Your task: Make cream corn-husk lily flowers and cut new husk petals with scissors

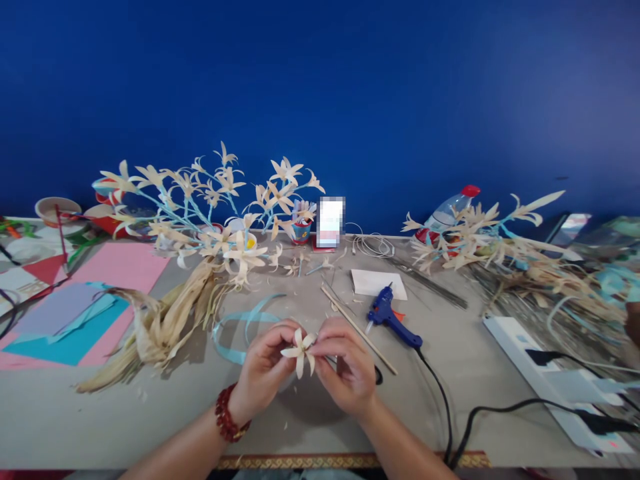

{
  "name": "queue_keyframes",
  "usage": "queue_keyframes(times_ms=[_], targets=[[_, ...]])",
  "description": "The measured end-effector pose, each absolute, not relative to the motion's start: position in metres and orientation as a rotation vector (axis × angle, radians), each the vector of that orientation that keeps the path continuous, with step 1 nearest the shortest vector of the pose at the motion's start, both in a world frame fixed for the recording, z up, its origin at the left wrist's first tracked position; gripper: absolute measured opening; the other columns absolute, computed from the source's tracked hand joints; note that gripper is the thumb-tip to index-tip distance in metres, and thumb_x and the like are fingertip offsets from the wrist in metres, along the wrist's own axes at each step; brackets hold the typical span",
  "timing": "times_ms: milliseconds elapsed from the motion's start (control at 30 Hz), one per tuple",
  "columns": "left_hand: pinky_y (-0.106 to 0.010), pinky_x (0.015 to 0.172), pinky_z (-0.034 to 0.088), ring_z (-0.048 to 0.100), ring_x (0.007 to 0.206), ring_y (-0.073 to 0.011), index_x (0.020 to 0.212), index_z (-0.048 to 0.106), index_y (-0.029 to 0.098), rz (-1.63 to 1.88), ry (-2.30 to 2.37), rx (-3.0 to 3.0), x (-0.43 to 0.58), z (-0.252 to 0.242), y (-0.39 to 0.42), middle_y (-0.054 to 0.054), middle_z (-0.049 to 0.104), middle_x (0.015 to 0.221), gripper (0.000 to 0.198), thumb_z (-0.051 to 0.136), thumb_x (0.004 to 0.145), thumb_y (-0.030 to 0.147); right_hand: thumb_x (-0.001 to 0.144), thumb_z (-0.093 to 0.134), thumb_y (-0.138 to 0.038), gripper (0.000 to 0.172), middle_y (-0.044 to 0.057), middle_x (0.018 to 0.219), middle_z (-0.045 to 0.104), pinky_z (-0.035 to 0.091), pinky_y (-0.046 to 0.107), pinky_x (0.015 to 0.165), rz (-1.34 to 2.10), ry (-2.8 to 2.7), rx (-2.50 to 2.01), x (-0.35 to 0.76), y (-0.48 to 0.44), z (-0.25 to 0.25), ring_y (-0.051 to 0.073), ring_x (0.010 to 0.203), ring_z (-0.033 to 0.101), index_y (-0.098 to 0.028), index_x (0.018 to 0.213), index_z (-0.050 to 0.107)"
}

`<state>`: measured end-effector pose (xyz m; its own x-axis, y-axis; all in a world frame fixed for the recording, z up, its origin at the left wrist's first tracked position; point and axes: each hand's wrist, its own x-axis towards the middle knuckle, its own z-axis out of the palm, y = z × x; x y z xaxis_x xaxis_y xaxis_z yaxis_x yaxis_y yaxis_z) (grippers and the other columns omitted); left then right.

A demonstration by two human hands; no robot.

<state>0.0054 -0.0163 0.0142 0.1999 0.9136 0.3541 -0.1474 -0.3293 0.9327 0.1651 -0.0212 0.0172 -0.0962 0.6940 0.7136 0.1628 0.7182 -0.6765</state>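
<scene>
A small cream flower [301, 351] with narrow petals, looking like dried husk, is held between my two hands above the front of the table. My left hand [267, 357], with a red bead bracelet [229, 415] at its wrist, is closed on the flower from the left. From the right, the fingers of my right hand [346, 363] pinch a petal. The flower's underside is hidden by my fingers. Behind my left hand lies a curled light blue paper strip [235, 333]. A thin wooden stick [365, 333] lies just beyond my right hand.
A blue glue gun [390, 317] rests right of the stick, its cord running to the front edge. A white power strip [530, 380] lies further right. Dried husks [170, 320] and coloured paper [85, 333] lie left. Flower branches [200, 213] stand behind; a bottle [447, 210] is back right.
</scene>
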Motion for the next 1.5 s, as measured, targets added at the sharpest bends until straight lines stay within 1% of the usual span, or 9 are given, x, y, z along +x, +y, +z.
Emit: queue_keyframes(times_ms=[267,467,600,700,800,967,1133,1333,1500], targets=[[-0.029,0.070,0.046,0.056,0.077,-0.0190,0.083,0.066,0.016,1.344,0.762,1.442,0.0041,0.0107,-0.0166,-0.007,0.061,0.081,0.020,0.063,0.084,0.036,0.080,0.061,-0.014,0.018,0.006,0.083,0.062,0.050,0.038,0.071,0.558,-1.606,-0.753,0.1641,-0.0227,0.0144,0.023,0.080,0.059,-0.024,0.095,0.063],[-0.028,0.072,0.044,0.055,0.081,-0.0189,0.082,0.066,0.018,1.367,0.778,1.404,0.0021,0.0096,-0.0145,-0.007,0.059,0.086,0.013,0.062,0.084,0.030,0.081,0.059,-0.017,0.016,0.006,0.085,0.059,0.048,0.036,0.073,0.711,-1.621,-0.830,0.1626,-0.0228,0.0118,0.021,0.080,0.057,-0.022,0.097,0.057],[-0.030,0.079,0.043,0.054,0.087,-0.0203,0.085,0.068,0.018,1.360,0.788,1.413,0.0011,0.0104,-0.0135,-0.008,0.056,0.093,0.013,0.061,0.085,0.028,0.082,0.058,-0.019,0.018,0.005,0.087,0.058,0.048,0.035,0.073,0.759,-1.638,-0.824,0.1599,-0.0217,0.0108,0.020,0.079,0.057,-0.022,0.100,0.055],[-0.031,0.079,0.045,0.054,0.089,-0.0210,0.087,0.069,0.019,1.346,0.775,1.361,0.0005,0.0083,-0.0133,-0.008,0.054,0.096,0.012,0.061,0.085,0.027,0.082,0.059,-0.020,0.018,0.005,0.089,0.059,0.047,0.034,0.074,0.777,-1.691,-0.811,0.1582,-0.0204,0.0109,0.020,0.080,0.057,-0.022,0.100,0.056],[-0.031,0.077,0.045,0.054,0.089,-0.0207,0.087,0.069,0.019,1.360,0.761,1.322,0.0003,0.0058,-0.0132,-0.008,0.054,0.096,0.012,0.062,0.084,0.029,0.083,0.060,-0.021,0.013,0.004,0.086,0.060,0.047,0.032,0.074,0.780,-1.724,-0.820,0.1572,-0.0187,0.0106,0.019,0.079,0.057,-0.022,0.096,0.058],[-0.029,0.079,0.042,0.053,0.089,-0.0190,0.087,0.068,0.021,1.379,0.743,1.310,0.0014,0.0050,-0.0137,-0.006,0.054,0.095,0.010,0.063,0.084,0.029,0.086,0.058,-0.022,0.004,0.003,0.081,0.059,0.045,0.029,0.071,0.808,-1.732,-0.813,0.1566,-0.0166,0.0105,0.018,0.077,0.057,-0.021,0.089,0.061],[-0.028,0.078,0.042,0.053,0.089,-0.0181,0.087,0.067,0.021,1.357,0.750,1.330,0.0028,0.0055,-0.0131,-0.005,0.054,0.095,0.006,0.063,0.084,0.024,0.087,0.057,-0.022,0.005,0.003,0.077,0.059,0.043,0.028,0.069,0.812,-1.731,-0.795,0.1563,-0.0176,0.0107,0.017,0.075,0.056,-0.021,0.084,0.060],[-0.028,0.078,0.042,0.054,0.088,-0.0181,0.094,0.066,0.022,1.349,0.734,1.437,0.0030,0.0096,-0.0142,-0.005,0.056,0.094,0.010,0.061,0.086,0.024,0.086,0.056,-0.023,0.006,0.003,0.076,0.056,0.042,0.028,0.066,0.803,-1.717,-0.807,0.1564,-0.0190,0.0090,0.018,0.073,0.054,-0.021,0.080,0.057],[-0.027,0.075,0.043,0.054,0.083,-0.0166,0.088,0.063,0.021,1.394,0.741,1.432,0.0035,0.0057,-0.0142,-0.004,0.057,0.089,0.004,0.060,0.086,0.023,0.086,0.056,-0.022,0.009,0.002,0.075,0.056,0.041,0.028,0.065,0.786,-1.695,-0.818,0.1557,-0.0191,0.0094,0.017,0.072,0.054,-0.020,0.077,0.056]])
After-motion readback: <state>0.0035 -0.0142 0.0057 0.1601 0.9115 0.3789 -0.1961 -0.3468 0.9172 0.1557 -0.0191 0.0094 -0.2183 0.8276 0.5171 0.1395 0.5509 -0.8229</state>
